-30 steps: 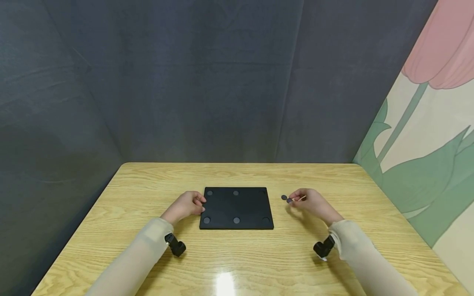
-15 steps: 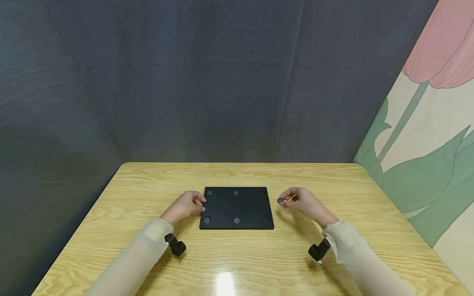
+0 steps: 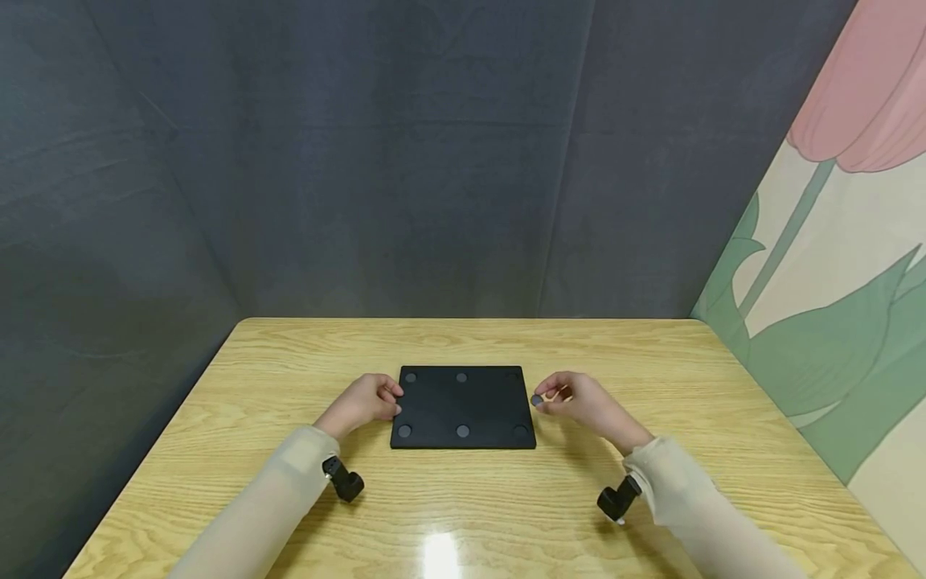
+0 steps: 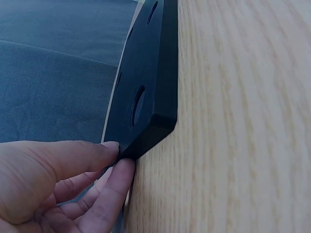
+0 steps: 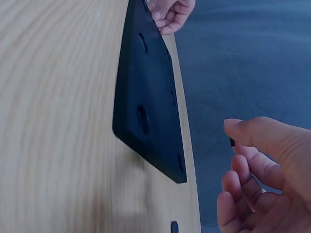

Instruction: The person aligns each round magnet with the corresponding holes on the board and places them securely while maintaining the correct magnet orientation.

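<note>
A flat black rectangular board point(image 3: 434, 406) lies on the table, with round recesses in it. Grey discs sit in its left and middle recesses, such as the disc point(image 3: 462, 431) at front middle; the right-hand recesses look dark. My left hand point(image 3: 366, 398) grips the board's left edge, fingertips close together on the rim in the left wrist view. My right hand point(image 3: 582, 402) pinches a small dark disc point(image 3: 536, 400) between thumb and finger, beside the board's right edge. That disc shows edge-on in the right wrist view. Another disc point(image 5: 175, 226) lies loose on the table there.
The wooden table point(image 3: 325, 523) extends around the board on all sides. A dark curtain point(image 3: 405, 161) hangs behind it, and a floral panel point(image 3: 832, 322) stands at the right. The right hand hides the loose disc from the head view.
My right hand has carried the pinched disc left, from over the table to the board's right edge. It passed away from the loose disc's spot. The left hand and board stay put.
</note>
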`<state>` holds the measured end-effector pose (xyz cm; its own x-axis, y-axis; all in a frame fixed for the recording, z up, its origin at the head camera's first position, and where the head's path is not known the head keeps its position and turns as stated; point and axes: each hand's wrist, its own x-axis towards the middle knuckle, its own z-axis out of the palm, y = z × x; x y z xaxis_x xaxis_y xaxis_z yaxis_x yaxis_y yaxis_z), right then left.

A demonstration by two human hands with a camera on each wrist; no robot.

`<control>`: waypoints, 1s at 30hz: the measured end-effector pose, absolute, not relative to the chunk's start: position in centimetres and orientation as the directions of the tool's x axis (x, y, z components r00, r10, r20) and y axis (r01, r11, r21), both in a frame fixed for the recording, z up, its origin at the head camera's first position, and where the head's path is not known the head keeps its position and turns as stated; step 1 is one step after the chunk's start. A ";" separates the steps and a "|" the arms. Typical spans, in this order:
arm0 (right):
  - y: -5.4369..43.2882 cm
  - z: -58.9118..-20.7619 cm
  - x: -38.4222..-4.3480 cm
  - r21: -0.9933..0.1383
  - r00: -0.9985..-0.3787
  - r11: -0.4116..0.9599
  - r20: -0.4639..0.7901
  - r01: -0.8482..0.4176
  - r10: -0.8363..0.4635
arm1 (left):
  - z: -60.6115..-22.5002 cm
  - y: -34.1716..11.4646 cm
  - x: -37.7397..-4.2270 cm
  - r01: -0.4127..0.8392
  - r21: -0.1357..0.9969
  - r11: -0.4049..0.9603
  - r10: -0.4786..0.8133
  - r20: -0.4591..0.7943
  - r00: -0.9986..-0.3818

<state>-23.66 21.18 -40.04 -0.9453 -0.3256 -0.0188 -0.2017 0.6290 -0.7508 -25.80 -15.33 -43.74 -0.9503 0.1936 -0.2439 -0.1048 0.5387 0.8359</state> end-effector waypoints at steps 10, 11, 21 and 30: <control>20.3 -40.9 -22.9 -0.763 -0.933 0.613 -0.033 -0.208 -0.357 | -43.8 -15.3 -25.8 -0.105 0.840 0.533 0.192 -0.241 -0.951; 20.2 -41.1 -22.9 -0.764 -0.932 0.611 -0.036 -0.207 -0.360 | -43.8 -15.3 -25.8 -0.105 0.840 0.533 0.192 -0.241 -0.951; 19.8 -42.5 -22.7 -0.787 -0.913 0.587 -0.081 -0.188 -0.401 | -43.9 -15.3 -25.9 -0.105 0.836 0.539 0.184 -0.239 -0.953; 19.6 -43.2 -22.9 -0.794 -0.911 0.583 -0.096 -0.173 -0.401 | -43.8 -15.3 -25.9 -0.112 0.835 0.539 0.182 -0.246 -0.952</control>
<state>-22.95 19.61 -43.20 -0.9110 -0.4011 -0.0959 -0.1729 0.5826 -0.7942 -25.85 -15.31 -43.82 -0.9522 0.1820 -0.2455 -0.1122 0.5391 0.8347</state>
